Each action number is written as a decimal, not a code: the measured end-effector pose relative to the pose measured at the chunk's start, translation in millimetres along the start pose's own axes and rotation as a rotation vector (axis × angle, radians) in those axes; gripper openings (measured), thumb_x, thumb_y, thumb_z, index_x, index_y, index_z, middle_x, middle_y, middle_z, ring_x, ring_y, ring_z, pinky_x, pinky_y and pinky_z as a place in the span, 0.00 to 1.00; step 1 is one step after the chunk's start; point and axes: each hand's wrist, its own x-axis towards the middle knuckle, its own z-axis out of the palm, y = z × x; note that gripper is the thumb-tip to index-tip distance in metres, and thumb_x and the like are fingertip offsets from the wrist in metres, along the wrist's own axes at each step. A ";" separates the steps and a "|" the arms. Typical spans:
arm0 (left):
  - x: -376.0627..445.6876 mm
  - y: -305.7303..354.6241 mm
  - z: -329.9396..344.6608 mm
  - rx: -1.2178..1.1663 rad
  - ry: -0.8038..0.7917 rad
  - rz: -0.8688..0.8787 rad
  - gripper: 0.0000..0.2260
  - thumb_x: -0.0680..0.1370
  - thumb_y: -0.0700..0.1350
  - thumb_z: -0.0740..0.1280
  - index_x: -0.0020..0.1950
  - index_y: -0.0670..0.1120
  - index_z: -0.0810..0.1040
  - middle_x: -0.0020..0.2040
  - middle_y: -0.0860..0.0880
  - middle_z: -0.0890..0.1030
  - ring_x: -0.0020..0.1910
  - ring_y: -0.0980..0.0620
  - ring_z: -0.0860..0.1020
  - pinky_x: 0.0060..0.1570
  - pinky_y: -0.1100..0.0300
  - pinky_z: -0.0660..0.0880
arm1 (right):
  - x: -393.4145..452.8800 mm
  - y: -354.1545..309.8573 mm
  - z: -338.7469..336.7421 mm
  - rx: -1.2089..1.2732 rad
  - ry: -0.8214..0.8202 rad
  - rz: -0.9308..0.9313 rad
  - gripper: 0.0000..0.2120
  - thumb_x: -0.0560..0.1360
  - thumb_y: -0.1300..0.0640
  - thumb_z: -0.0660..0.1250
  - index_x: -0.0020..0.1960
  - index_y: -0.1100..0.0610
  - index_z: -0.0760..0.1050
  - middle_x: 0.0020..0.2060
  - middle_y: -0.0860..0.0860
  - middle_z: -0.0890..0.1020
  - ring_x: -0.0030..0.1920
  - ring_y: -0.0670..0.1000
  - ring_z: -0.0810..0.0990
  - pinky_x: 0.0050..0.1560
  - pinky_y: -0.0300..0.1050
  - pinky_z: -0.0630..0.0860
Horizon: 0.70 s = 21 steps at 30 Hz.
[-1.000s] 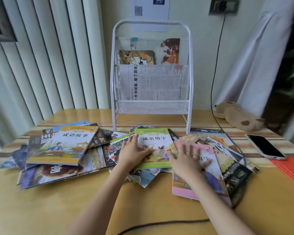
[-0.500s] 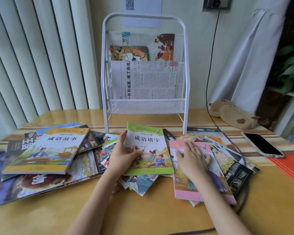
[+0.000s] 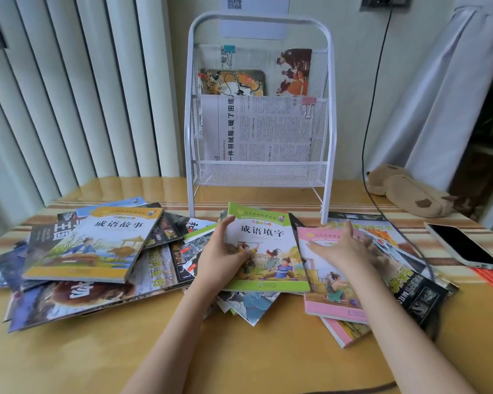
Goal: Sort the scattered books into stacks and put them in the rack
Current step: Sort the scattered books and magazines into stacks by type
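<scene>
Green book (image 3: 268,248) lies mid-table on scattered books, in front of white rack (image 3: 259,109). Left hand (image 3: 225,251) grips its left edge, thumb on cover. Right hand (image 3: 339,245), fingers straight, presses pink book (image 3: 330,282) just beside. Table (image 3: 125,351) below.

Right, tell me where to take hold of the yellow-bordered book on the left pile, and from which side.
Take the yellow-bordered book by its near right corner, coming in from the right. It lies topmost and tilted, and that corner juts above the magazines under it, leaving room for fingers beneath. The left hand looks closest but is gripping the green-bordered book.
</scene>
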 end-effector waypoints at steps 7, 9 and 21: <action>-2.1 3.0 0.9 0.034 0.044 0.021 0.29 0.71 0.47 0.73 0.68 0.58 0.65 0.45 0.60 0.74 0.35 0.49 0.76 0.42 0.47 0.78 | 4.9 -8.5 -30.9 0.066 -0.009 0.129 0.61 0.61 0.41 0.77 0.75 0.45 0.35 0.70 0.63 0.63 0.68 0.64 0.60 0.65 0.65 0.62; -1.9 3.5 1.2 0.041 0.049 0.023 0.29 0.71 0.48 0.74 0.68 0.58 0.66 0.47 0.56 0.76 0.35 0.50 0.75 0.42 0.48 0.78 | 9.5 -8.8 -36.8 0.157 0.060 0.116 0.51 0.64 0.49 0.78 0.75 0.50 0.48 0.67 0.63 0.67 0.66 0.64 0.63 0.63 0.62 0.64; -7.2 8.5 0.7 0.038 0.066 -0.005 0.21 0.71 0.48 0.74 0.61 0.57 0.71 0.40 0.58 0.76 0.29 0.59 0.72 0.36 0.59 0.73 | -20.8 -58.4 -77.4 0.027 0.210 -0.464 0.07 0.75 0.63 0.59 0.50 0.56 0.73 0.50 0.57 0.79 0.48 0.60 0.78 0.41 0.44 0.69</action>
